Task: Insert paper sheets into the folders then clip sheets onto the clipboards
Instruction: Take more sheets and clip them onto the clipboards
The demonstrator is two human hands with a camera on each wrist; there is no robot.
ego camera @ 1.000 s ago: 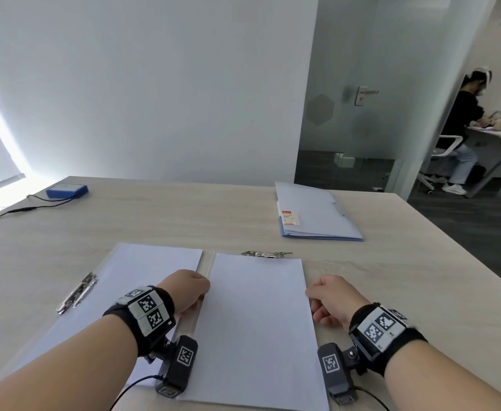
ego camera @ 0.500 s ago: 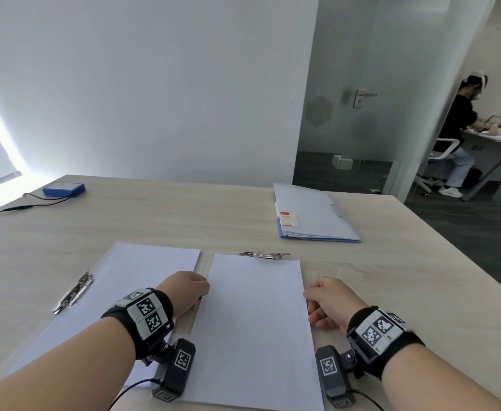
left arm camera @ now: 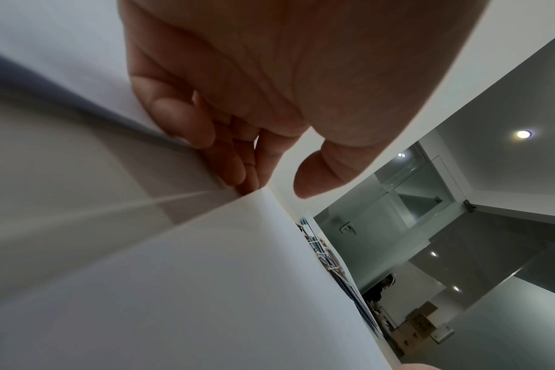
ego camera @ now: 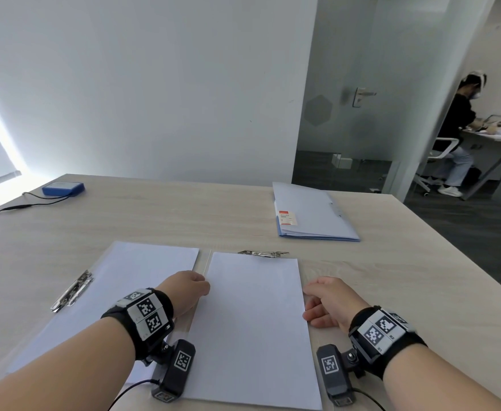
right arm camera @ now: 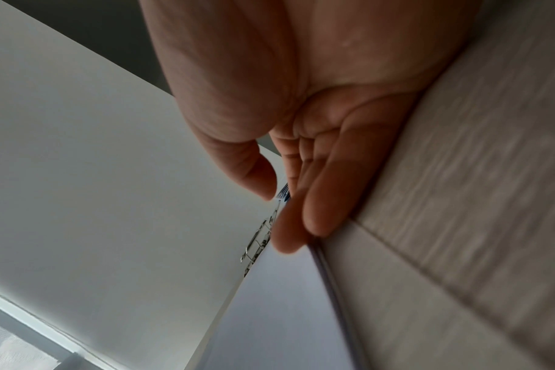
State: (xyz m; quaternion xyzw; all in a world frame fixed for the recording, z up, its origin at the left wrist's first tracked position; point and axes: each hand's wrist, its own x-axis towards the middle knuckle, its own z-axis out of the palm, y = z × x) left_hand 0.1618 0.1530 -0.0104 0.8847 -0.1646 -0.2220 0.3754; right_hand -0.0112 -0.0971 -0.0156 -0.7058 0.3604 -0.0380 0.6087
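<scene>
Matt paper sheet [ego camera: 255,321], apparently wood-grain table [ego camera: 184,221], shiny metal clip [ego camera: 262,253]

No legible text, folder label [ego camera: 286,218] print too small to read

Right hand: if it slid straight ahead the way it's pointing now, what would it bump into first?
The right hand points up the table beside the sheet. Bare table comes first, then probably the stack of blue folders, though depth is hard to judge.
</scene>
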